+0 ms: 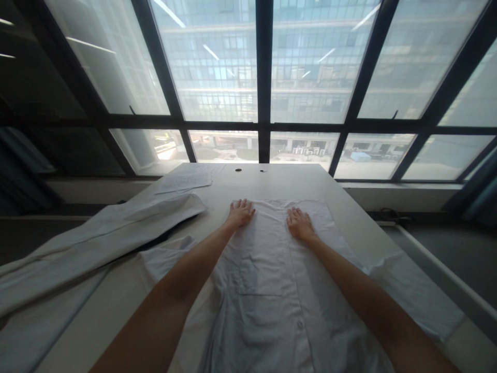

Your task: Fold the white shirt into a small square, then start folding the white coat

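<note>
A white button-front shirt (267, 274) lies spread on the table, its far edge a little beyond my hands. On its far left part, my left hand (241, 212) rests palm down with the fingers spread. My right hand (300, 224) lies flat on the far part too, right of the button strip, fingers stretched forward. A pocket outline and a button show nearer to me. One sleeve reaches out under my left arm, and the other hangs toward the table's right edge. Parts of the shirt are hidden under my forearms.
The white table (295, 181) reaches toward the large windows. Another white garment (104, 233) lies along the left side. Beyond it are sheets of paper (186, 178). Two round holes sit near the table's far edge. Blue curtains (23, 171) hang at both sides.
</note>
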`<state>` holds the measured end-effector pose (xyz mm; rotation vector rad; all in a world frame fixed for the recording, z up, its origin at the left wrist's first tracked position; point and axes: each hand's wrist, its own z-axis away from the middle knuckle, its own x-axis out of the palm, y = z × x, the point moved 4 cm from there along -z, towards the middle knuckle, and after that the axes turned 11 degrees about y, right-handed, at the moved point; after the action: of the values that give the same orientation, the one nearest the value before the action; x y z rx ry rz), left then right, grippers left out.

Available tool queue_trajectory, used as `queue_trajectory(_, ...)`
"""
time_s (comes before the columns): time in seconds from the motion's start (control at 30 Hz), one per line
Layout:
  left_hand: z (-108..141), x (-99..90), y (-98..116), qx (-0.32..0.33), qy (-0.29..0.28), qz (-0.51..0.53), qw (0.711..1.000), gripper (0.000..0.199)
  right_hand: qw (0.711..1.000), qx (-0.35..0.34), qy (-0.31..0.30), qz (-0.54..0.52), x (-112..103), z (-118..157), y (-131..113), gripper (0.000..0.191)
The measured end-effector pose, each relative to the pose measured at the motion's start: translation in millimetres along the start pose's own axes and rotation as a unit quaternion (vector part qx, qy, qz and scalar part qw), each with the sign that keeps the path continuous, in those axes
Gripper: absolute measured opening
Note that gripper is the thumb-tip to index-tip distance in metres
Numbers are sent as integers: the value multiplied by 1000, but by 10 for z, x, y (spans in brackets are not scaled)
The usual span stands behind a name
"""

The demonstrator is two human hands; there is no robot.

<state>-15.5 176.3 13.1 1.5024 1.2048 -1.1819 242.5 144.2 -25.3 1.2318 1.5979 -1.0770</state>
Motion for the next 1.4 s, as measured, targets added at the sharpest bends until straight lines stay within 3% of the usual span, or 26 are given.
queue_trajectory(0.2,111,196,705,106,9,38,994,57,999,-22,-27,11,-53,-36,-70,58)
queue_trajectory(0.4,149,240,724,117,32,39,992,60,985,-161,-26,-53,-83,-301,-681,55)
queue_trajectory(0.5,137,263,710,111,26,48,992,63,976,-198,-59,-63,-6,-445,-787,52)
queue_trajectory(0.83,162,192,752,99,29,45,994,58,991,-109,-64,-38,103,-840,-242,64)
queue_trajectory(1.0,170,187,756,101,31,46,993,58,990,-131,6,-50,70,-671,-253,65)
queue_trajectory(1.1,156,195,756,102,29,45,993,58,982,-179,-18,-63,126,-487,-182,65)
queue_trajectory(1.2,137,204,750,99,18,44,994,58,983,-166,-59,-47,148,-464,132,64)
queue_trajectory(1.4,129,201,750,96,9,45,994,58,998,6,-50,24,-94,-691,1193,61)
